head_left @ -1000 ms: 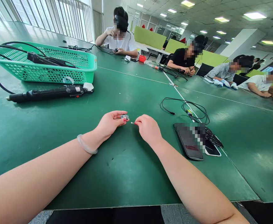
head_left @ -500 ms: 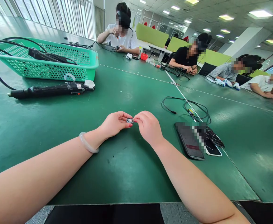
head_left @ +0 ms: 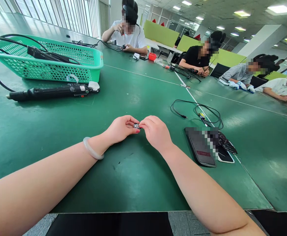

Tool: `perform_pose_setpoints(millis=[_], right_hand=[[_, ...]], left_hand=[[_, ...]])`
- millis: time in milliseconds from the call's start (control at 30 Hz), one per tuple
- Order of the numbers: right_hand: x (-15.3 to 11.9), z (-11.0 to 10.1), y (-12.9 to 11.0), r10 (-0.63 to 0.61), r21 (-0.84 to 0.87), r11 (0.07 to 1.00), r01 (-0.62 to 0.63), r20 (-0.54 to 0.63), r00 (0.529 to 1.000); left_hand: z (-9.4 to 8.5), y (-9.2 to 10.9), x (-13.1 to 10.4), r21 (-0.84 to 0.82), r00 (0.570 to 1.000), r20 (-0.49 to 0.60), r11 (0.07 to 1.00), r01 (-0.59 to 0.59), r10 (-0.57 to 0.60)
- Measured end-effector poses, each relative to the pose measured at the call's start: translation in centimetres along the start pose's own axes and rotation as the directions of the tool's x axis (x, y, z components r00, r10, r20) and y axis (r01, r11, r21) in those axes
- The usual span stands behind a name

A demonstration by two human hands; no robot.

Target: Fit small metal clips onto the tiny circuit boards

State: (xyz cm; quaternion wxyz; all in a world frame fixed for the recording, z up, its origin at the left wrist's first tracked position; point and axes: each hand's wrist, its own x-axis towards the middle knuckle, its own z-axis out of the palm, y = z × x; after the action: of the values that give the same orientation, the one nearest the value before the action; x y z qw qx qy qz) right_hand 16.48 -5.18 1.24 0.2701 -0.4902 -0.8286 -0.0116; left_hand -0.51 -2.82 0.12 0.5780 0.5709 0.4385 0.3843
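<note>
A small dark part with silvery detail (head_left: 136, 126) is held just above the green table (head_left: 124, 177), near the middle of the view. My left hand (head_left: 120, 130) pinches it between thumb and fingers from the left. On its right side, my right hand (head_left: 157, 132) has thumb and forefinger pressed together at the part's edge. Whether those right fingertips hold something of their own is too small to tell.
A green basket (head_left: 60, 70) with black cables stands at the back left, a black electric screwdriver (head_left: 52, 91) before it. Right of my hands lie a dark phone (head_left: 200, 149) and a coiled black cable (head_left: 179, 114). Several people sit across the table.
Both hands keep their pinch on the small part, which looks slightly turned. The whole view has shifted a little.
</note>
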Motion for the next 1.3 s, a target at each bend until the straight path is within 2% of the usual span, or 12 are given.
perform_pose_setpoints(millis=[367,567,700,833,967,1133,1233,1300], right_hand=[[-0.1,0.1,0.0,-0.016,0.025,1.000,0.018,-0.061,0.998],[0.0,-0.2,0.0,0.083,0.179,0.982,-0.065,-0.096,0.992],[0.1,0.0,0.4,0.212,0.309,0.931,-0.195,-0.022,0.977],[0.2,0.5,0.6,0.298,0.369,0.880,-0.300,0.063,0.953],[0.2,0.9,0.5,0.305,0.372,0.874,-0.314,0.085,0.949],[0.1,1.1,0.6,0.293,0.407,0.866,-0.290,0.057,0.954],[0.1,1.4,0.7,0.305,0.473,0.827,-0.302,0.074,0.950],[0.1,1.7,0.9,0.338,0.539,0.771,-0.340,0.108,0.935]], left_hand=[[0.1,0.0,0.1,0.030,1.000,0.005,0.999,0.014,-0.014],[0.1,-0.1,0.0,0.011,1.000,0.001,1.000,0.008,-0.008],[0.1,0.2,-0.1,-0.010,1.000,-0.024,1.000,0.017,-0.017],[0.0,0.3,-0.1,-0.008,0.999,-0.047,1.000,0.003,-0.004],[-0.2,0.2,0.0,0.006,1.000,-0.025,1.000,-0.003,0.003],[-0.2,0.1,0.0,-0.030,1.000,-0.020,0.999,0.016,-0.017],[-0.1,0.2,0.0,-0.042,0.999,-0.021,0.999,0.027,-0.028],[-0.1,0.2,0.0,-0.046,0.999,-0.022,0.998,0.030,-0.031]])
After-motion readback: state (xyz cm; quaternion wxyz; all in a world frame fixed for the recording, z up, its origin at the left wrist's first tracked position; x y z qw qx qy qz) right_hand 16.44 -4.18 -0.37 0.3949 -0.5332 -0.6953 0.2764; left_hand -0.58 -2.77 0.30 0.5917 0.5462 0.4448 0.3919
